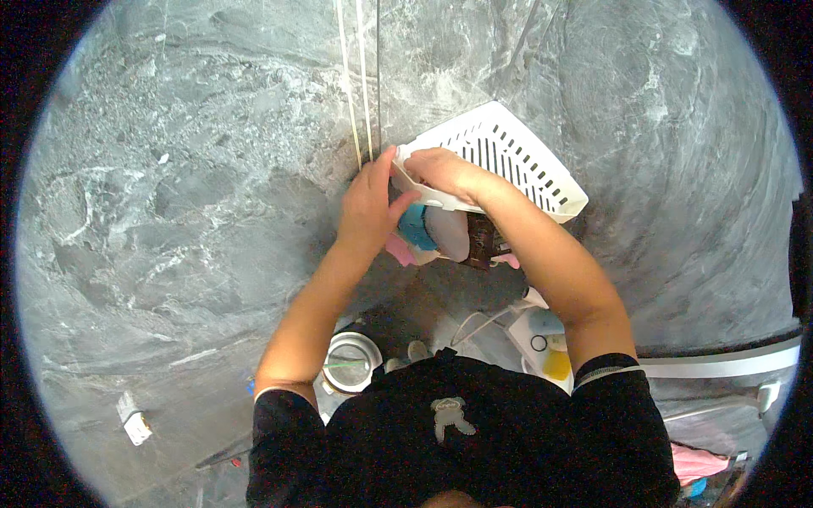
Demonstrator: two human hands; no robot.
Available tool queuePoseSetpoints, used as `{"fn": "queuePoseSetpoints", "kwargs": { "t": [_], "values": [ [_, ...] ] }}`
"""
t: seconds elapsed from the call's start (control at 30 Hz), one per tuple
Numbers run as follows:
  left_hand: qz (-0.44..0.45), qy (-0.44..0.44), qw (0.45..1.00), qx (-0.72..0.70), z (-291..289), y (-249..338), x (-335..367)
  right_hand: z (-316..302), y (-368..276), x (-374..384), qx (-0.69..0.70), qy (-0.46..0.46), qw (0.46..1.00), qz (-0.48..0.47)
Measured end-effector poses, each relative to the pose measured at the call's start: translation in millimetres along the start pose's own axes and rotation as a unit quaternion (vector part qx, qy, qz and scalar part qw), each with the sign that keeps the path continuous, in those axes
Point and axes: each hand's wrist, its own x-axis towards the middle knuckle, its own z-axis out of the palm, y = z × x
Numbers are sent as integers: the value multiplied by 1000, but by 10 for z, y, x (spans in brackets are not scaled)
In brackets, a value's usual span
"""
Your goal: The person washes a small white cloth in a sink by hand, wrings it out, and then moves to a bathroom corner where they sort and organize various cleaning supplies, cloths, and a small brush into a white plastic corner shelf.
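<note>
A white slotted plastic basket is tilted against the grey marbled surface in front of me. My left hand grips its left end, fingers along the outer side and thumb by the lower edge. Reaching over from the right, my right hand has its fingers curled at the same end, on the inner side; its fingertips are partly hidden. Just under the basket are a blue item, a rounded grey item, a pink item and a dark brown item, all partly covered.
Two pale cords run down the marbled surface to my left hand. Lower down stand a round white container and a white surface holding a yellow sponge. A white rail crosses the right side, with pink cloth below it.
</note>
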Motion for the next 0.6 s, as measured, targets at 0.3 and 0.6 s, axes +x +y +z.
{"fn": "queuePoseSetpoints", "kwargs": {
  "t": [0.3,0.6],
  "values": [
    [-60,-56,996,18,-65,-9,14,-257,136,-106,-122,-154,976,89],
    [108,-39,992,52,-146,-33,106,-301,485,154,-216,7,971,-107]
  ]
}}
